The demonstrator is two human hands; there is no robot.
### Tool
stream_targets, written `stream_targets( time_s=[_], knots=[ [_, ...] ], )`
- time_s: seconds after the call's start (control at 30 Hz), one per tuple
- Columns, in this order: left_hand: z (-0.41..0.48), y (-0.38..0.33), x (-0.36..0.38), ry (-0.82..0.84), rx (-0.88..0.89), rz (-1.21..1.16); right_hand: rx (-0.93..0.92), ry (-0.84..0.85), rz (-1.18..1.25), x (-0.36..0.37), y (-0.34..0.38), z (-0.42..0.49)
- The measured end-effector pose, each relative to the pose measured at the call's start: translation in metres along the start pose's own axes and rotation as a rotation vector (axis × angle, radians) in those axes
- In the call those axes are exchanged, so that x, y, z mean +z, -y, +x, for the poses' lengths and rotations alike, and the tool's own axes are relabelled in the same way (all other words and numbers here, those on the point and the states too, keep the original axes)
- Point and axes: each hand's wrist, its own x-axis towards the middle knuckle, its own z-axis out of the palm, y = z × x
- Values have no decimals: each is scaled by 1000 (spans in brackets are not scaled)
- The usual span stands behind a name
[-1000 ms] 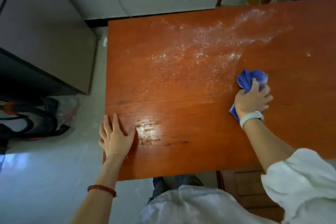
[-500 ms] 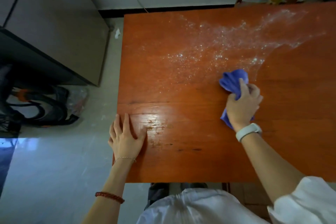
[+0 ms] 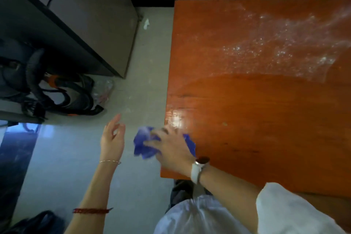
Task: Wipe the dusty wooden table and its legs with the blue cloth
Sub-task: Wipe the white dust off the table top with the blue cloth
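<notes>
- Evidently mid-wipe: the right hand (image 3: 171,150) grips the blue cloth (image 3: 142,143), fingers curled round it, at the left edge of the desk (image 3: 266,123).
- Left hand (image 3: 112,139) hovers beside, fingers spread, empty.
- Next: the far dust (image 3: 284,43), then legs.

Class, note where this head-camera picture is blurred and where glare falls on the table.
Head view: motion blur smears the right hand and the blue cloth it grips; the left hand is slightly soft; a glare patch sits on the table by its left edge.
</notes>
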Motion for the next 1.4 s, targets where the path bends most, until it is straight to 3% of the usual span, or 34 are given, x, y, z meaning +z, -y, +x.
stream_targets(
  time_s=[0.07,0.1,0.17,0.23,0.3,0.33,0.37,0.43,0.47,0.5,0.57,0.63,0.77,0.97,1.1,1.27,1.4],
  knots=[
    [5,11,-24,3,-11,-21,-185,322,230,7,27,-21],
    [5,16,-31,9,-14,-24,-191,359,316,1,28,-23],
    [5,24,-35,28,-18,-3,-122,132,368,-15,11,-11],
    [0,28,-30,57,-21,5,146,-189,281,-33,-19,6],
    [-3,30,-22,74,-38,0,415,-353,115,-39,-29,13],
    [-3,29,-18,73,-46,2,401,-330,54,-34,-24,11],
    [-2,28,-16,72,-50,5,266,-223,22,-25,-14,5],
    [3,24,-16,66,-47,23,-58,106,144,-8,14,-14],
    [6,21,-17,66,-42,37,-102,264,264,-8,25,-25],
    [10,18,-18,70,-36,53,-57,298,392,-12,28,-34],
    [15,6,-14,81,-20,75,169,123,587,-31,13,-42],
    [18,-12,2,114,10,101,364,-82,630,-60,-14,-49],
    [12,-51,54,240,100,190,545,-451,675,-118,-66,-69],
    [1,-87,135,283,213,536,851,-842,437,-170,-152,-107],
    [4,-109,184,196,248,756,1104,-942,169,-193,-220,-128],
    [18,-115,211,130,178,860,1297,-993,-12,-228,-287,-139],
    [18,-112,212,109,176,900,1487,-779,-40,-231,-309,-110]
  ],
)
